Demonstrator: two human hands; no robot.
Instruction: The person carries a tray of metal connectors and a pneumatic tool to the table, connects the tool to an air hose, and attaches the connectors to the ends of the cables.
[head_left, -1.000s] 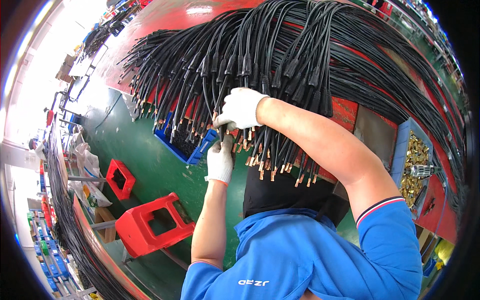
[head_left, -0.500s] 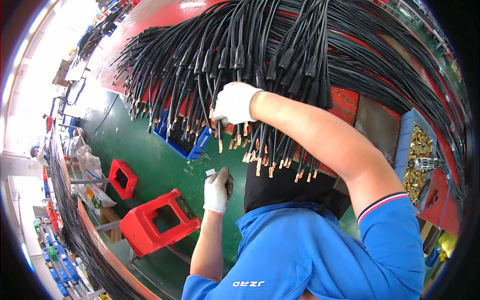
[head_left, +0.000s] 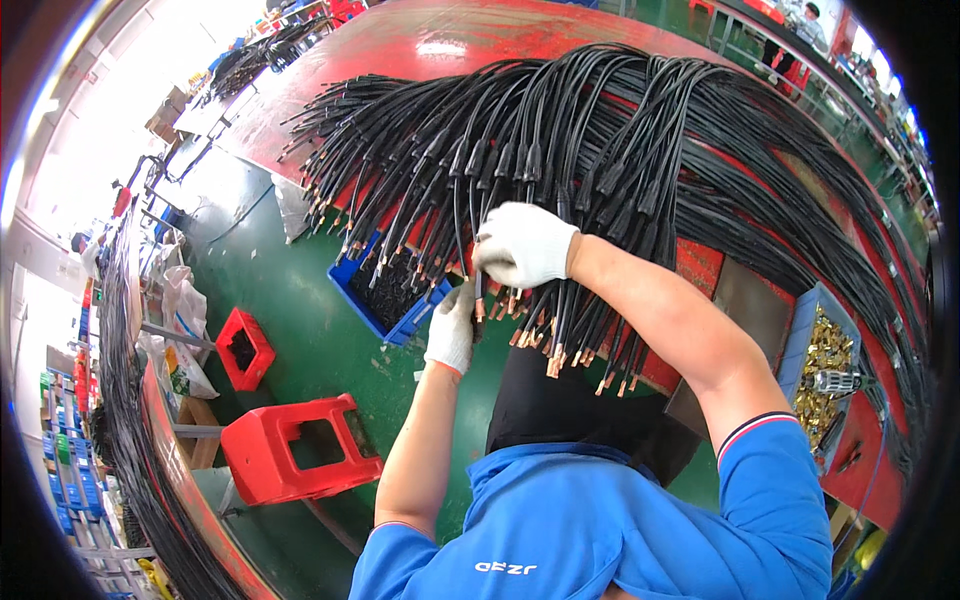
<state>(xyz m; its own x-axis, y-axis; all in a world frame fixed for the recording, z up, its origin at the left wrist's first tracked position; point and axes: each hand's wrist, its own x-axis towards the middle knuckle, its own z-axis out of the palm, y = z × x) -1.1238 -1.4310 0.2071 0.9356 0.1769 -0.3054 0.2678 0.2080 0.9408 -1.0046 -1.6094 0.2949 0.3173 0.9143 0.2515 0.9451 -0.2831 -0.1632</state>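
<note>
Black cables (head_left: 600, 150) with stripped copper ends hang in a dense bundle over the front edge of a red table (head_left: 440, 48). My right hand (head_left: 528, 245), in a white glove, is curled around cable near the hanging ends; its fingertips are partly hidden. Just below and left of it, my left hand (head_left: 450, 330), gloved in white with greyish fingers, is closed at the lower part of a cable. Bare copper ends (head_left: 555, 360) stick out below my right hand. Behind my left hand sits a blue bin (head_left: 400, 332) holding small black parts.
At the right, a blue-grey bin (head_left: 812, 300) holds brass-coloured terminals (head_left: 828, 350), with a metal-bodied tool (head_left: 838, 381) lying over it. A red stool (head_left: 255, 455) and a red open container (head_left: 262, 350) stand on the green floor at left. A person (head_left: 800, 35) is far back.
My left hand has risen from below the cables to meet a cable beside my right hand. The view has shifted, showing more of the far table.
</note>
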